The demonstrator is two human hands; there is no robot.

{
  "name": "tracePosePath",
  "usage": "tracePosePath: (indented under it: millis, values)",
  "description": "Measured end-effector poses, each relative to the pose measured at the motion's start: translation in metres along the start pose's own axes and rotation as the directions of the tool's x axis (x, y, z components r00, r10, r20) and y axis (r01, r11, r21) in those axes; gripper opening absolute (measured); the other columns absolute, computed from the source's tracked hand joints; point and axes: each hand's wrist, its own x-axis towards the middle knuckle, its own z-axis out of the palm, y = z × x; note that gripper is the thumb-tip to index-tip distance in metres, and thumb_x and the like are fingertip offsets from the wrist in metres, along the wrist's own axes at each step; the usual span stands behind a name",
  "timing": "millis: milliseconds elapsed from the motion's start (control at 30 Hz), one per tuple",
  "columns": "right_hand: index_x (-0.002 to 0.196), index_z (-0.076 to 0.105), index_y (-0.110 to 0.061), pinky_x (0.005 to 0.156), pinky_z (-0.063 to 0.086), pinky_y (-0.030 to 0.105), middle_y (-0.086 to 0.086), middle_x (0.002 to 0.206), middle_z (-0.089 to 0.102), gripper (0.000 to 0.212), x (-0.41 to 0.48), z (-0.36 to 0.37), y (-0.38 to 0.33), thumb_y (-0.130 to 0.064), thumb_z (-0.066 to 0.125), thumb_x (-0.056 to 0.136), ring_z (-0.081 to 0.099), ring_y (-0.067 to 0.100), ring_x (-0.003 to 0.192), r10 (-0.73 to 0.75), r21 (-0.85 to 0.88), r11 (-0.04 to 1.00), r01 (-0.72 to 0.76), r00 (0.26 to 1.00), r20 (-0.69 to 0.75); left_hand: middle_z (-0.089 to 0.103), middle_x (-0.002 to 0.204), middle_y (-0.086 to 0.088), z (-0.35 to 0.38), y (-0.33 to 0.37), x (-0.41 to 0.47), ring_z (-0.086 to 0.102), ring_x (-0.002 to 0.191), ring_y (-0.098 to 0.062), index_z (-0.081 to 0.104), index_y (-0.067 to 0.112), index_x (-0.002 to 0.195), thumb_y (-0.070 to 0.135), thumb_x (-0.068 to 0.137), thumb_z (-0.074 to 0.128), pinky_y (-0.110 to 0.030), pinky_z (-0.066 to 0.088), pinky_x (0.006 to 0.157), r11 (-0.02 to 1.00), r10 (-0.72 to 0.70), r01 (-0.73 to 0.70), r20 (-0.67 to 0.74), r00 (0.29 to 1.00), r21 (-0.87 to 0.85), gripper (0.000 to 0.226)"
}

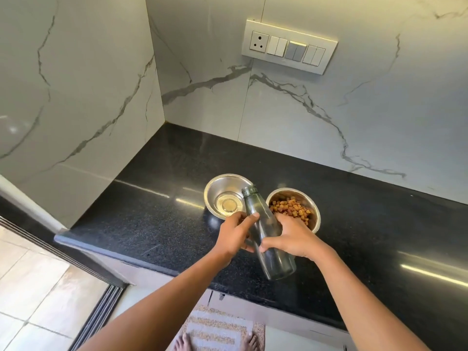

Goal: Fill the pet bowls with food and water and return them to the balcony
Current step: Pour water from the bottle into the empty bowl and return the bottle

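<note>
Two steel bowls stand side by side on the black counter [157, 224]. The left bowl [215, 184] has clear water in its bottom. The right bowl [312, 207] holds brown kibble [291, 207]. A clear glass bottle [272, 252] without a cap is tilted, its mouth over the near rim of the left bowl. My left hand [234, 235] grips the bottle's upper body from the left. My right hand [295, 239] wraps its middle from the right. No water stream is visible at the mouth.
White marble walls close the corner behind and to the left. A switch panel [288, 46] sits on the back wall. A sliding-door track [98, 315] and pale tiled floor lie at lower left. A mat [220, 325] and bare feet are below the counter edge.
</note>
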Motion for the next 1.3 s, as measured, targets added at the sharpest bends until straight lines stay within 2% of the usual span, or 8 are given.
tracePosePath:
  millis: [300,500,633,767,900,1033,1133,1300]
  values:
    - [0.102,0.066,-0.044,0.073,0.061,0.033,-0.015,0.101,0.074,0.058,0.007,-0.008,0.0,-0.061,0.087,0.05,0.07,0.008,0.094,0.02,-0.043,0.999,-0.016,0.996,0.09,0.075,0.096,-0.021,-0.001,-0.005,0.003,0.079,0.079,-0.04,0.065,0.001,0.111,0.041,0.097,0.07,-0.054,0.067,0.066,0.998,-0.052,0.052,0.013,0.999,-0.025,0.043]
    - [0.104,0.067,-0.044,0.08,0.057,0.032,-0.016,0.105,0.073,0.057,0.01,-0.014,0.0,-0.059,0.087,0.053,0.069,0.008,0.097,0.036,-0.055,0.998,-0.028,0.989,0.146,0.077,0.092,-0.015,0.001,-0.009,0.005,0.08,0.074,-0.035,0.067,0.008,0.107,0.044,0.095,0.069,-0.049,0.066,0.064,0.996,-0.064,0.066,0.034,0.997,-0.056,0.038]
    - [0.108,0.068,-0.042,0.08,0.057,0.031,-0.014,0.105,0.075,0.059,0.01,-0.018,-0.001,-0.058,0.087,0.054,0.071,0.008,0.097,0.045,-0.051,0.998,-0.037,0.985,0.168,0.077,0.101,-0.021,0.002,-0.01,0.006,0.08,0.078,-0.039,0.066,0.008,0.112,0.044,0.095,0.07,-0.048,0.066,0.064,0.995,-0.067,0.069,0.034,0.997,-0.067,0.04]
    - [0.11,0.069,-0.041,0.085,0.059,0.035,-0.012,0.107,0.076,0.061,0.011,-0.022,-0.003,-0.058,0.087,0.054,0.072,0.01,0.098,0.054,-0.054,0.997,-0.045,0.981,0.184,0.077,0.105,-0.025,0.003,-0.009,0.008,0.08,0.079,-0.039,0.065,0.004,0.116,0.043,0.097,0.069,-0.047,0.066,0.064,0.995,-0.072,0.074,0.041,0.997,-0.067,0.044]
    - [0.11,0.069,-0.039,0.089,0.061,0.039,-0.012,0.107,0.076,0.062,0.012,-0.025,-0.003,-0.057,0.087,0.054,0.072,0.012,0.098,0.057,-0.055,0.997,-0.048,0.981,0.184,0.075,0.107,-0.027,0.004,-0.008,0.008,0.079,0.081,-0.041,0.063,0.001,0.116,0.041,0.099,0.069,-0.053,0.067,0.067,0.994,-0.085,0.087,0.03,0.996,-0.06,0.044]
    - [0.111,0.068,-0.04,0.085,0.063,0.038,-0.011,0.108,0.076,0.061,0.011,-0.027,-0.003,-0.056,0.087,0.056,0.073,0.012,0.098,0.059,-0.053,0.997,-0.049,0.979,0.195,0.074,0.109,-0.029,0.004,-0.006,0.007,0.078,0.084,-0.045,0.063,0.001,0.117,0.042,0.098,0.068,-0.057,0.066,0.07,0.994,-0.097,0.098,0.029,0.995,-0.051,0.046]
    - [0.114,0.068,-0.038,0.088,0.064,0.043,-0.009,0.11,0.076,0.063,0.01,-0.029,-0.004,-0.056,0.087,0.057,0.073,0.014,0.099,0.057,-0.055,0.997,-0.047,0.975,0.213,0.075,0.108,-0.026,0.004,-0.004,0.005,0.079,0.083,-0.043,0.063,0.002,0.116,0.041,0.099,0.068,-0.056,0.066,0.071,0.994,-0.094,0.096,0.036,0.995,-0.051,0.043]
    - [0.118,0.065,-0.036,0.082,0.067,0.045,-0.006,0.112,0.074,0.066,0.007,-0.03,-0.006,-0.056,0.087,0.058,0.074,0.016,0.099,0.073,-0.064,0.996,-0.059,0.971,0.229,0.076,0.109,-0.025,0.005,-0.002,0.004,0.079,0.085,-0.043,0.063,0.002,0.12,0.041,0.1,0.067,-0.057,0.066,0.072,0.994,-0.098,0.1,0.04,0.994,-0.045,0.044]
